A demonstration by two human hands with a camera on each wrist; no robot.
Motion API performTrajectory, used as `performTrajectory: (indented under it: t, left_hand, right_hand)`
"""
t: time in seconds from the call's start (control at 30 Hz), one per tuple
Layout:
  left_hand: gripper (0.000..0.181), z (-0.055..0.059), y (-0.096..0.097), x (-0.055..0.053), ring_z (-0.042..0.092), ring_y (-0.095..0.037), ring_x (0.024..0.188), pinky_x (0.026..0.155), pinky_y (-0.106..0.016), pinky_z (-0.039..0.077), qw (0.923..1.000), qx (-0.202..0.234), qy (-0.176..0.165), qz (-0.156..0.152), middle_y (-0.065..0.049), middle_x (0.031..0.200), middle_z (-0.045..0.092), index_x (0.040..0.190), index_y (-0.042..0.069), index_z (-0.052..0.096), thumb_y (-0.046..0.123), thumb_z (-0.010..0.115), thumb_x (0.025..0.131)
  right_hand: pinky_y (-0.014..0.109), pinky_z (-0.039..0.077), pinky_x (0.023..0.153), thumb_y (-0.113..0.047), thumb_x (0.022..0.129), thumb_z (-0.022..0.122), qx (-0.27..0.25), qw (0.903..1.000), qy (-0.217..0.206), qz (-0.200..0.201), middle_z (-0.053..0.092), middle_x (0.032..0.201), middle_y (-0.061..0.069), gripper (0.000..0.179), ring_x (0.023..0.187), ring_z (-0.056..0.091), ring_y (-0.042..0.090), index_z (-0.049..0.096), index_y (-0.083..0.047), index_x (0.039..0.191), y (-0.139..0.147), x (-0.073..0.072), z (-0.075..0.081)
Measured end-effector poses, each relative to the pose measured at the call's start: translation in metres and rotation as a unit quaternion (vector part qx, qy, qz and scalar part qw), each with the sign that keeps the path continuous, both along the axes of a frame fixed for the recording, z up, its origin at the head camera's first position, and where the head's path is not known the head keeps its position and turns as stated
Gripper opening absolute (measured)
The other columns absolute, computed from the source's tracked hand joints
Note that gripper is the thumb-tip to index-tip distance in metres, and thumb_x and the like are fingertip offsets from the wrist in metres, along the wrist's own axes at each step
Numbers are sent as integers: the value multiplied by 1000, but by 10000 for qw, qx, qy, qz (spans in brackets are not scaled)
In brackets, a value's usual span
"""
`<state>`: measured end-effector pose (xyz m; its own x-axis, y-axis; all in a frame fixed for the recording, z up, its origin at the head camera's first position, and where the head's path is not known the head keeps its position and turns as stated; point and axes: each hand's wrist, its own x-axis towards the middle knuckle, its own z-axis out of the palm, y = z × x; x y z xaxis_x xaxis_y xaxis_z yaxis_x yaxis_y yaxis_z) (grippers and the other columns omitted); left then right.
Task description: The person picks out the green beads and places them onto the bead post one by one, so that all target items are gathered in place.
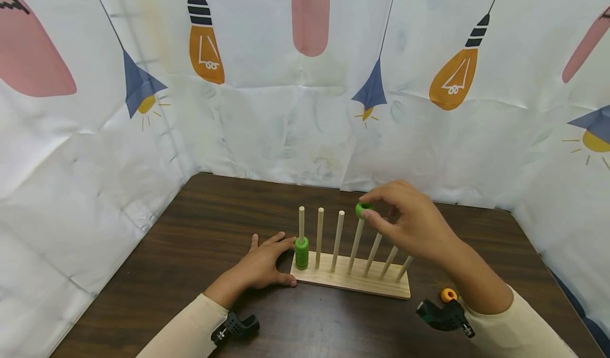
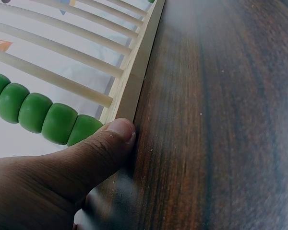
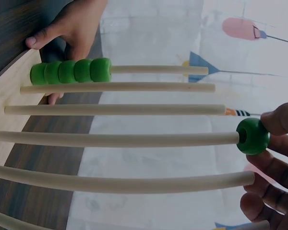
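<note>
A wooden peg rack [image 1: 350, 284], with several upright pegs on a flat base, stands on the table. My left hand [image 1: 262, 262] grips its left end, the thumb against the front corner and the fingers round toward the back. Several green beads [image 1: 302, 253] are stacked on the leftmost peg, just beside that hand. At the top of the fourth peg from the left, my right hand [image 1: 413, 223] pinches a green bead [image 3: 253, 136] between thumb and fingers. The peg's tip meets the bead's hole in the right wrist view. The other pegs in view are bare.
An orange bead [image 1: 448, 295] lies on the dark wooden table [image 1: 362, 326], near the right forearm. Behind the table hangs a white cloth [image 1: 267, 135] printed with lamps and bulbs.
</note>
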<state>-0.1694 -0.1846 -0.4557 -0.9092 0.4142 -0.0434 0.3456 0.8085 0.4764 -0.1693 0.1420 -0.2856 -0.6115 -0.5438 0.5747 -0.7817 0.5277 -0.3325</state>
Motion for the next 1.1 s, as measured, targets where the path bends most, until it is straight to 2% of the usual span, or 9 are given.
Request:
performTrajectory:
  t: [0.37,1.1]
  left_hand:
    - [77,-1,-1,0,27,-30,152,112,-77,-2,10000,17,8,-45,0,159,44,142,24,60,49,90,76]
    - [76,0,0,-1,28,-30,152,112,-77,-2,10000,18,8,-31,1,158,44,140,24,61,49,90,75]
  right_hand:
    - [28,48,63,-9,90,80,-53,9999,-10,145,71,108,-10,24,80,52,8,76,-19,111,-11,-3,0]
    - [29,53,68,-14,94,76,45,9993,-253,288,72,112,-6,17,92,62,17,76,-16,112,-33,-6,0]
